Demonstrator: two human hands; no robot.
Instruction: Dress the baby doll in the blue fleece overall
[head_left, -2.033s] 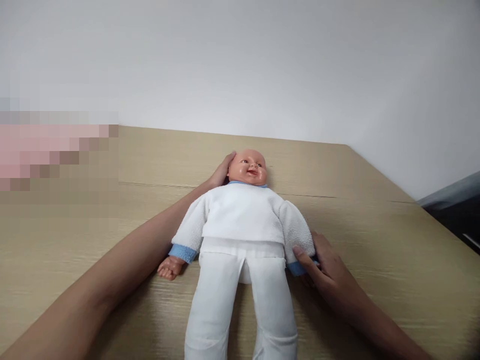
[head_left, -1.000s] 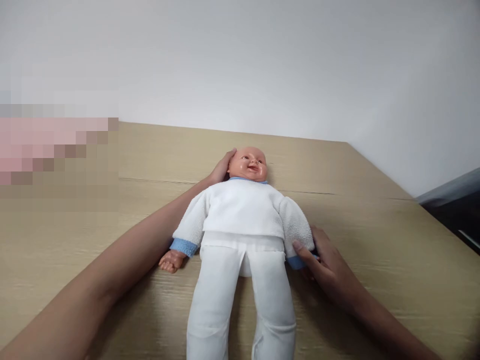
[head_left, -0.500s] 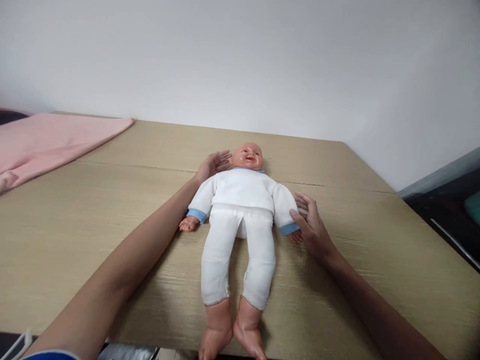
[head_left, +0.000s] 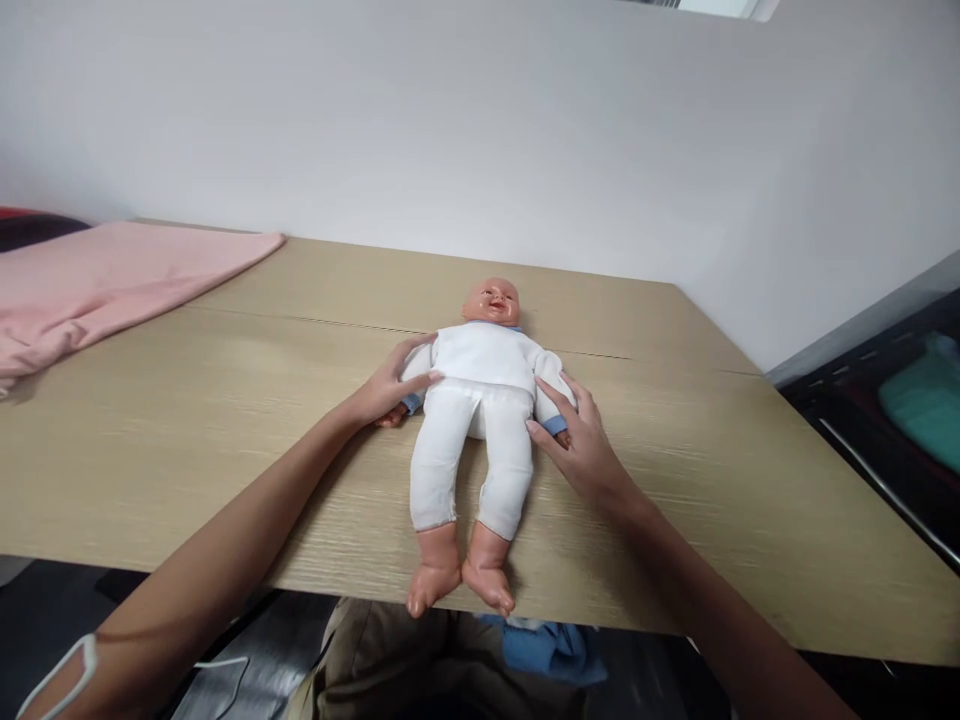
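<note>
A baby doll (head_left: 486, 352) in a white top and white trousers lies face up on the wooden table, its feet at the near edge. My left hand (head_left: 390, 385) rests over the doll's sleeve on the left side, thumb and fingers apart and touching the top. On the other side my right hand (head_left: 581, 435) lies across the doll's blue-cuffed sleeve, fingers spread, with fingertips against its side. Neither hand is closed around the doll. The doll's small hands are partly covered by mine.
A pink cloth (head_left: 135, 275) lies on the table (head_left: 225, 450) at the far left. Blue fabric (head_left: 551, 650) is below the front edge, near my legs. A dark rack with a green item (head_left: 926, 400) stands at the right. A white wall rises behind.
My left hand has come down from beside the doll's head to its sleeve. My right hand has moved inward onto the other sleeve. The view now takes in the table's front edge.
</note>
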